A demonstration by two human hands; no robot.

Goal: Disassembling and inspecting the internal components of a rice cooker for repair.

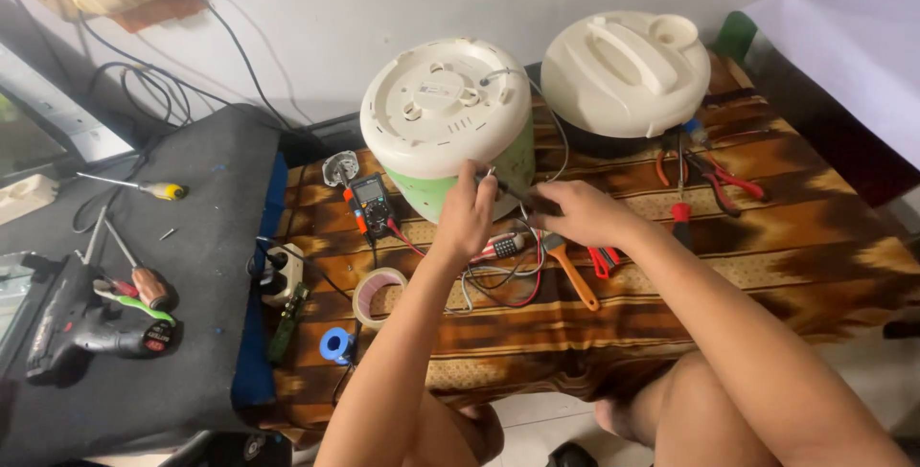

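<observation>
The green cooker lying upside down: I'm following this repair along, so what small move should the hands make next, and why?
Probably steady the wire before working on it. The left hand pinches a thin wire at the green cooker side, and the right hand holds a dark tool whose tip meets it. The multimeter lies close by, unused. What the tool does there is too small to tell.

Both hands at upturned green cooker; perhaps gripping wires

At left, a cordless drill and screwdrivers lie on a black mat. A tape roll sits lower centre; red pliers and a white lidded cooker sit upper right.
</observation>
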